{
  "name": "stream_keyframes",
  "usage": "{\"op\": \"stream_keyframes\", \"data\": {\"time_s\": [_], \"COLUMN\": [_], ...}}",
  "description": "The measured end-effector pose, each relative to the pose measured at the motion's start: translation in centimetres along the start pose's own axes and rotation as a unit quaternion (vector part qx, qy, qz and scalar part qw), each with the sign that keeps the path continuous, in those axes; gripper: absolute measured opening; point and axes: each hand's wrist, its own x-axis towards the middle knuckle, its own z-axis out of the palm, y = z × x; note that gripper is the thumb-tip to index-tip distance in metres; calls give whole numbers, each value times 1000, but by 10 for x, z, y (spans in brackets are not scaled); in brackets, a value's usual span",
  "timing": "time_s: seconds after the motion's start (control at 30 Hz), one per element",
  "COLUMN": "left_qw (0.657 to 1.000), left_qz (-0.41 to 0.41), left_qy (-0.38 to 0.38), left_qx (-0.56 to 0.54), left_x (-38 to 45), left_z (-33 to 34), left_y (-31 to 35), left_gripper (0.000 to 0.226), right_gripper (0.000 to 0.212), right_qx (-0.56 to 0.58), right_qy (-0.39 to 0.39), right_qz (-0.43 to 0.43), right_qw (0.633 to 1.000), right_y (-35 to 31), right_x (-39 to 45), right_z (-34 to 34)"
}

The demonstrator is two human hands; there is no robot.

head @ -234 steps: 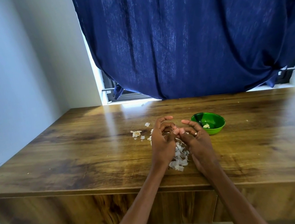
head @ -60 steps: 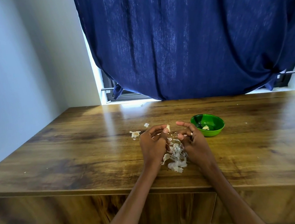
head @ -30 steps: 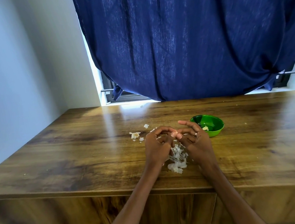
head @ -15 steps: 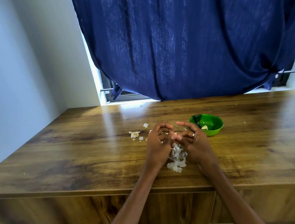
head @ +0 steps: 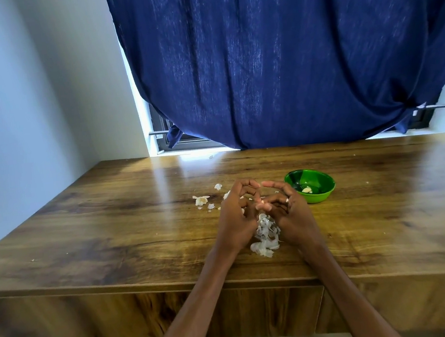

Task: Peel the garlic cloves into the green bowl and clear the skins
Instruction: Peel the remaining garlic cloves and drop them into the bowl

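My left hand (head: pixel 237 219) and my right hand (head: pixel 290 213) meet above the middle of the wooden table (head: pixel 112 236), fingers curled. Between their fingertips they pinch a small garlic clove (head: pixel 261 201), mostly hidden by the fingers. A pile of white garlic skins (head: pixel 265 235) lies on the table under and between the two hands. The green bowl (head: pixel 321 197) stands just right of my right hand, with a peeled clove (head: pixel 306 190) inside.
More loose skin pieces (head: pixel 201 199) lie scattered left of my hands. A dark blue curtain (head: pixel 287 64) hangs over the window behind the table. A white wall stands at the left. The table's front edge is near my forearms.
Both hands have stayed together over the skin pile, the fingers working at the clove with small shifts. The bowl and the skins have not moved.
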Motion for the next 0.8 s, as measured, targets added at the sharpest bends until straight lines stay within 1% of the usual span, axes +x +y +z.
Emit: {"op": "stream_keyframes", "data": {"time_s": [0.07,0.17,0.23,0.47,0.63,0.8], "left_qw": [1000,1000,1000,997,996,994], "left_qz": [-4,-18,-24,3,19,11], "left_qy": [7,-7,-17,-56,-69,-90], "left_qx": [-4,-10,-8,45,57,56], "left_x": [0,0,0,1,2,4], "left_z": [0,0,-1,-7,-12,-13], "left_y": [-1,-2,-3,-13,-16,-16], "left_gripper": [35,40,40,44,48,43], "right_gripper": [47,51,52,60,56,52], "right_qx": [-1,-29,-27,-55,-50,-62], "right_qy": [2,5,6,2,-1,-16], "right_qz": [-4,-16,-13,-6,2,-3], "right_qw": [1000,999,1000,998,999,998], "right_y": [1,3,4,6,7,5], "right_x": [0,1,1,0,1,0], "right_z": [0,0,0,0,0,0]}}
